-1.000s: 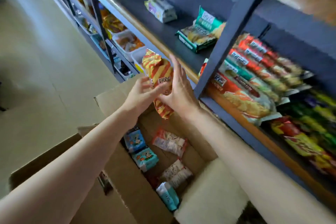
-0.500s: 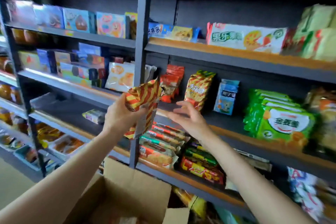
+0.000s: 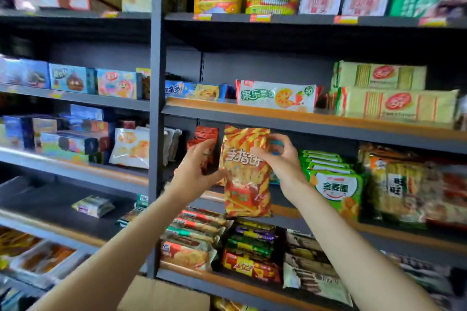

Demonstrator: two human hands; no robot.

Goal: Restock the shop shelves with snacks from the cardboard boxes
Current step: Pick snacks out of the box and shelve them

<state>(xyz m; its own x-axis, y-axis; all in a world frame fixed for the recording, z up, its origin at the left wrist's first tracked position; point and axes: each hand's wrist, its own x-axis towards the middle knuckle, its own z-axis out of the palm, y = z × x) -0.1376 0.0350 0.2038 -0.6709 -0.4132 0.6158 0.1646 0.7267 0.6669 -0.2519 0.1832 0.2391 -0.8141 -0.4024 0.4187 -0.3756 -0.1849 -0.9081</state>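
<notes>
A red-and-yellow striped snack bag [image 3: 246, 179] stands upright in front of the middle shelf [image 3: 328, 219], right of the grey upright post [image 3: 155, 134]. My left hand [image 3: 194, 171] holds the bag's left edge, fingers curled at its side. My right hand [image 3: 280, 161] grips its upper right corner with curled fingers. Behind the bag are red packets [image 3: 204, 139] and a blue packet, mostly hidden. A corner of the cardboard box [image 3: 164, 295] shows at the bottom.
Green packets [image 3: 333, 184] stand just right of the bag, and yellow-orange bags [image 3: 404, 189] further right. Biscuit packs [image 3: 275, 96] fill the shelf above, stacked packets [image 3: 194, 242] the shelf below. The left bay holds boxes and a lone packet [image 3: 92, 206] on a mostly bare shelf.
The view rose from the box to the shelves. The bag moved right and up to the middle shelf; my right hand, free half a second ago, now grips its top corner.
</notes>
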